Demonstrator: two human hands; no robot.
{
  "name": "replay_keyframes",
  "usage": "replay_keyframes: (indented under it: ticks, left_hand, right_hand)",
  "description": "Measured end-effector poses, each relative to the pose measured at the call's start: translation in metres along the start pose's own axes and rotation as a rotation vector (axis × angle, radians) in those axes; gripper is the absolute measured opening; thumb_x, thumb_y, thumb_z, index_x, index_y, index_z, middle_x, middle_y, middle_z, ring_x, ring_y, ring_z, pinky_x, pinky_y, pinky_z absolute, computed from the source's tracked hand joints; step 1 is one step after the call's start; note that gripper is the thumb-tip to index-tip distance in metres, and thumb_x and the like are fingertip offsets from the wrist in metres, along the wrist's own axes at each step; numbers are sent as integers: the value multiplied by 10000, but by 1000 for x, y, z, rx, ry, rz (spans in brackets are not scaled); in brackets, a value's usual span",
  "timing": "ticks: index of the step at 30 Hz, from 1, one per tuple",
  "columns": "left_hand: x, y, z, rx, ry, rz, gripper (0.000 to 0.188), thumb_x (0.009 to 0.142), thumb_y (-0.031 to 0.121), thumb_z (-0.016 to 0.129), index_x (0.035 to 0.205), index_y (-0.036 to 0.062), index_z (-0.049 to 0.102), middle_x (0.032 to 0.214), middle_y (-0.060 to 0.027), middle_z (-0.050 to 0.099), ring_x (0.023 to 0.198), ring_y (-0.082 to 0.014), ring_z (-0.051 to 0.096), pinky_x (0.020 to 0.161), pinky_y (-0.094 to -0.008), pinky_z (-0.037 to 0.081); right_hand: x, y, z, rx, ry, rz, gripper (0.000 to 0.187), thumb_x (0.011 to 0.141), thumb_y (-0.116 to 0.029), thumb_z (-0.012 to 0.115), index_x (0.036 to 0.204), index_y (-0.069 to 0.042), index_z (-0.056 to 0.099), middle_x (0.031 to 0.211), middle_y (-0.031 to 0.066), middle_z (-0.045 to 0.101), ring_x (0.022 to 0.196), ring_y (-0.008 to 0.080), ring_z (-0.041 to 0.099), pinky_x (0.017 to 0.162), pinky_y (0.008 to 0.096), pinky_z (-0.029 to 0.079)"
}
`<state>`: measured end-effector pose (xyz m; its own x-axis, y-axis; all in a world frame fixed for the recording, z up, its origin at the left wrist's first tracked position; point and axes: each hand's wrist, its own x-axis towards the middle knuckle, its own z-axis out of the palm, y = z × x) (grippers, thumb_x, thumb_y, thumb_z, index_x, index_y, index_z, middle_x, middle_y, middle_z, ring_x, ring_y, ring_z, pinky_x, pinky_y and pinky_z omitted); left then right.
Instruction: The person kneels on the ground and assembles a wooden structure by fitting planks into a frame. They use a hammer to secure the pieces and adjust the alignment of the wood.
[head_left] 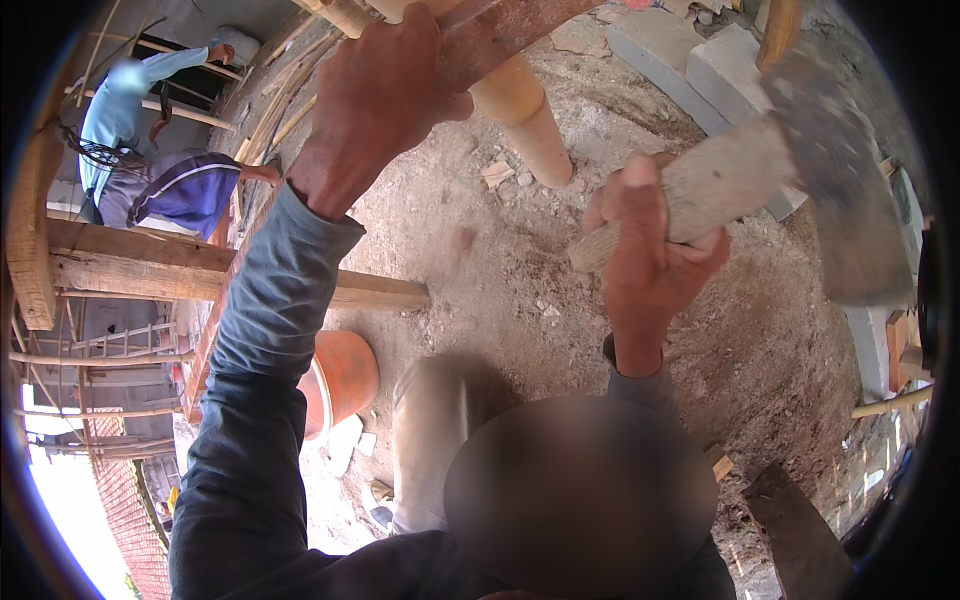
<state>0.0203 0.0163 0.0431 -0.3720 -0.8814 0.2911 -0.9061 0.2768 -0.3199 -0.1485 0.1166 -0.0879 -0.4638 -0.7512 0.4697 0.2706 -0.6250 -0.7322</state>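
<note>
My left hand [385, 100] is closed around a reddish-brown wooden board [510, 35] at the top, which slants out of view to the upper right. My right hand [655, 235] grips the pale, worn wooden handle of a hatchet [740, 165]. Its broad dark metal head [850, 200] is off to the right, smeared by motion, and apart from the board. Beyond my hands, a thick bamboo pole [525, 120] runs below the board toward the dirt ground.
A wooden beam [150, 265] juts in from the left, with an orange bucket [345, 375] below it. Grey blocks [665, 65] lie at the upper right. A dark flat piece [795, 530] lies at the lower right. Another person [135, 140] works at the upper left.
</note>
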Motion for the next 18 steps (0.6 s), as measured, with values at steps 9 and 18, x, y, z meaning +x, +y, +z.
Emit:
replay_keyframes:
  ticks: [9, 18]
  left_hand:
    - [4, 8, -3, 6, 19, -5, 659, 707, 325, 913, 1217, 23, 626, 975, -243, 760, 952, -425, 753, 846, -511, 603]
    - [6, 7, -2, -7, 15, 5, 654, 710, 324, 908, 1224, 29, 630, 974, -243, 757, 958, -414, 753, 849, -501, 601]
  right_hand:
    - [-11, 32, 1, -416, -223, 145, 125, 1063, -182, 606, 1053, -61, 633, 796, 57, 615, 683, 114, 609, 623, 311, 511]
    - [-8, 54, 4, -262, -243, 428, 206, 1037, -208, 677, 940, -26, 660, 729, 34, 646, 566, 105, 548, 523, 312, 469]
